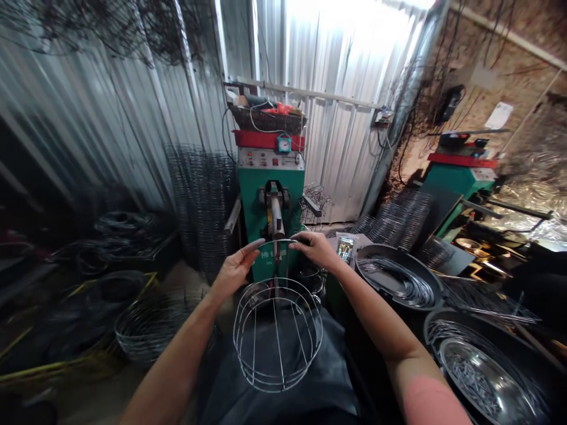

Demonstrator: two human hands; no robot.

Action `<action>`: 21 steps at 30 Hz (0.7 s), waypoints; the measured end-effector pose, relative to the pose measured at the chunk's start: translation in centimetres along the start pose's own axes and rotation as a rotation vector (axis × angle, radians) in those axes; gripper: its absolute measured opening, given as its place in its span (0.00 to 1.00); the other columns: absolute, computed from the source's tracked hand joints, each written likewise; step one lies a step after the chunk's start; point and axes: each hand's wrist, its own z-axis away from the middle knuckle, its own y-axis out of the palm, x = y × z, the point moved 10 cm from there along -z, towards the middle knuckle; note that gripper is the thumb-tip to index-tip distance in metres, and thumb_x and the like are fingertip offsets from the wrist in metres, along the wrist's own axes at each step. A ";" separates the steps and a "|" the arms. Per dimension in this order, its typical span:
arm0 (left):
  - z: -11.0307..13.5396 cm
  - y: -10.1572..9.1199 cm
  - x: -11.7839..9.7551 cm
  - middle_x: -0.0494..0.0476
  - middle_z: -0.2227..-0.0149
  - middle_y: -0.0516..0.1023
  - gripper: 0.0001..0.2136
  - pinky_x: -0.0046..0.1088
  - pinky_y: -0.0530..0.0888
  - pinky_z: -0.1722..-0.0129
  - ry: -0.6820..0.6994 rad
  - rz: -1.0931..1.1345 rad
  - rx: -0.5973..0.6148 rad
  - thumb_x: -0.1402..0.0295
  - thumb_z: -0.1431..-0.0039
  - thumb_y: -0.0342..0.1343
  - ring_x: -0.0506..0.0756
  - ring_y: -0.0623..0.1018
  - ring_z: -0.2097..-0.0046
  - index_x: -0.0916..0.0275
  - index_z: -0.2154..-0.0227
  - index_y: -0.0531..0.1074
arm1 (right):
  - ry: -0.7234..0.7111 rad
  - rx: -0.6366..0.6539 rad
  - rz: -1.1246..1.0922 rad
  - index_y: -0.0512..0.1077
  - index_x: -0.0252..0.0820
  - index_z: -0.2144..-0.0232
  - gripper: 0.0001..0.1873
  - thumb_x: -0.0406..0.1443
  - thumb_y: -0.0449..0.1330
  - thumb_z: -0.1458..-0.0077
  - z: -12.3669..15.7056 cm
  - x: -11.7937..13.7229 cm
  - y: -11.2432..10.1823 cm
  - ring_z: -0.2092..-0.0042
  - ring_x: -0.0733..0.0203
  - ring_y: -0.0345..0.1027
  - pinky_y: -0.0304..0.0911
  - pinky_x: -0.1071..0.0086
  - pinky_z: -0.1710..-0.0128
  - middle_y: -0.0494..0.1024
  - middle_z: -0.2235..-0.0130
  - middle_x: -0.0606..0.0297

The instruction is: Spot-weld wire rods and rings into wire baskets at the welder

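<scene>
A thin curved metal wire [279,241] spans the gap between my two hands, in front of a green spot welder [292,183]. My left hand [234,271] pinches its left end, with fingers pointing toward the machine. At the other end, my right hand [315,248] grips it with thumb and fingers. The middle of the wire lies at the welder's electrode arm [276,217]; whether they touch I cannot tell. Below my hands, a round wire basket [278,336] with several straight ribs rests over my dark-covered lap, held by neither hand.
At right stand a black basin [361,260] of bent wires and a steel bowl [509,378] of small metal pieces. A phone [345,247] leans nearby. Stacked wire frames [201,206] rise left of the welder; wire rings [142,336] lie at lower left. Another green machine [456,180] stands at far right.
</scene>
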 end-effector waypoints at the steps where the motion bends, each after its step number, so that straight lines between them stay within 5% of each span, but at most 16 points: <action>1: -0.6 0.0 0.7 0.46 0.83 0.61 0.21 0.19 0.54 0.87 -0.030 0.047 0.003 0.65 0.58 0.64 0.45 0.59 0.82 0.61 0.58 0.74 | -0.021 0.004 0.024 0.76 0.44 0.68 0.09 0.40 0.60 0.52 0.0 -0.6 -0.3 0.64 0.62 0.71 0.62 0.70 0.62 0.78 0.68 0.67; 5: -1.9 -0.5 6.4 0.40 0.85 0.52 0.26 0.17 0.44 0.88 -0.236 0.073 0.032 0.58 0.56 0.62 0.42 0.49 0.87 0.60 0.52 0.69 | -0.001 0.019 0.077 0.75 0.45 0.63 0.12 0.41 0.56 0.48 1.2 -6.0 0.8 0.62 0.61 0.71 0.62 0.69 0.60 0.79 0.65 0.66; 11: -1.2 -1.5 15.1 0.40 0.85 0.51 0.25 0.16 0.44 0.88 -0.450 -0.006 0.014 0.58 0.52 0.58 0.42 0.47 0.87 0.58 0.50 0.66 | 0.183 0.074 0.100 0.74 0.43 0.65 0.14 0.42 0.53 0.46 4.6 -14.9 6.5 0.69 0.63 0.69 0.61 0.72 0.67 0.77 0.71 0.67; 21: -2.7 -2.7 19.6 0.41 0.83 0.51 0.24 0.17 0.44 0.86 -0.549 -0.198 0.051 0.59 0.46 0.50 0.43 0.48 0.85 0.57 0.45 0.61 | 0.207 0.261 0.202 0.71 0.39 0.66 0.10 0.34 0.51 0.45 4.0 -18.6 10.2 0.69 0.65 0.65 0.58 0.74 0.66 0.74 0.71 0.65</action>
